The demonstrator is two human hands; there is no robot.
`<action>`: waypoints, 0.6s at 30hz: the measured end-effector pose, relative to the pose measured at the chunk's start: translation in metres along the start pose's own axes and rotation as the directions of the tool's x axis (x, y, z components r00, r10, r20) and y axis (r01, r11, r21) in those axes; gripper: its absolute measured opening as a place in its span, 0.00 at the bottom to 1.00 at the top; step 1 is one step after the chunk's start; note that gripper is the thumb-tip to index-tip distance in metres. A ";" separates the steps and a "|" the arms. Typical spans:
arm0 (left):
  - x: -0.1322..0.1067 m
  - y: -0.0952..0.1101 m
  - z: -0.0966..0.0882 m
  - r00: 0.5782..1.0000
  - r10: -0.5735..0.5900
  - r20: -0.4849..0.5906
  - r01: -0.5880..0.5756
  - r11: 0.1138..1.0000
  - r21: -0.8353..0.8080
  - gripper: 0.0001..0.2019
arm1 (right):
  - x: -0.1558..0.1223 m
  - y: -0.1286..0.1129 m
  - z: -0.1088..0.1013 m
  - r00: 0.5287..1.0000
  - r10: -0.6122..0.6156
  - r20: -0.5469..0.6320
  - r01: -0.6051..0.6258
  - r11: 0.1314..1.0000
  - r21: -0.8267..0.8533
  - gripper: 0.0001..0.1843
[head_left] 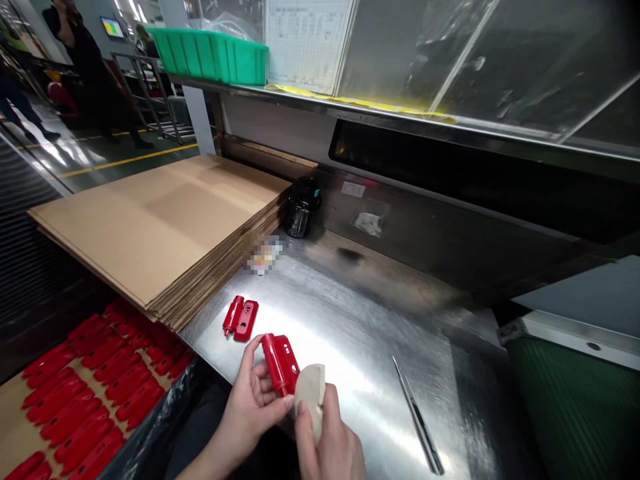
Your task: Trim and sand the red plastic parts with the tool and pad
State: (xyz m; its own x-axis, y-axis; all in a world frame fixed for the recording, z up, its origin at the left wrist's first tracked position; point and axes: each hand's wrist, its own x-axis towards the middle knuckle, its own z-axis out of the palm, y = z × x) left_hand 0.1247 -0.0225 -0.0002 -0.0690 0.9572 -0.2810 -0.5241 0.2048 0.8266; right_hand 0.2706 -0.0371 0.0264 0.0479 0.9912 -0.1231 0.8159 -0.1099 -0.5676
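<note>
My left hand [250,400] grips a red plastic part [280,363] with a tube along one side and small holes in its flat face. My right hand [330,443] holds a beige rounded pad [311,395] pressed against the lower end of that red part. Both hands are at the near edge of a shiny metal worktable [350,333]. A second red plastic part [241,318] lies flat on the table just beyond my left hand.
A tall stack of flat cardboard sheets [160,227] fills the left of the table. A box of several red parts [85,393] sits low at the left. Metal tweezers [417,417] lie to the right. A black jar [301,207] stands at the back, a green bin [213,53] above.
</note>
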 end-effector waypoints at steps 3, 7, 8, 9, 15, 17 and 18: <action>0.001 0.000 -0.001 1.000 0.004 -0.008 -0.005 1.000 -0.009 0.62 | 0.001 -0.002 -0.001 1.000 -0.008 0.009 0.008 0.999 0.035 0.12; 0.001 0.000 -0.001 1.000 0.009 -0.004 -0.009 1.000 -0.020 0.61 | 0.002 -0.002 0.001 1.000 -0.009 -0.010 0.010 0.999 0.042 0.13; 0.001 0.000 -0.002 1.000 0.010 -0.005 -0.010 1.000 -0.021 0.61 | 0.002 -0.002 0.002 1.000 -0.021 -0.017 0.021 0.999 0.044 0.14; 0.001 0.000 -0.002 1.000 0.013 -0.008 -0.013 1.000 -0.022 0.61 | 0.001 -0.002 0.003 0.999 -0.030 -0.022 0.031 0.998 0.048 0.14; 0.001 -0.001 -0.007 1.000 0.009 -0.001 -0.009 1.000 -0.027 0.60 | 0.001 -0.004 0.004 1.000 -0.006 -0.016 0.007 0.998 0.058 0.13; 0.001 -0.001 -0.008 1.000 -0.003 0.008 0.003 1.000 -0.027 0.59 | 0.001 -0.006 0.004 1.000 -0.009 0.005 0.008 0.998 0.064 0.12; 0.001 -0.001 -0.009 1.000 -0.011 0.010 0.011 1.000 -0.029 0.59 | 0.001 -0.006 0.004 1.000 -0.008 0.014 0.007 0.998 0.067 0.12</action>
State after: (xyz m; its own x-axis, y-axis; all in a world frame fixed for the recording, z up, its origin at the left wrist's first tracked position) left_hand 0.1175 -0.0237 -0.0058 -0.0553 0.9569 -0.2850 -0.5489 0.2092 0.8093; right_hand 0.2635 -0.0356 0.0265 0.0333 0.9910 -0.1295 0.7760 -0.1073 -0.6216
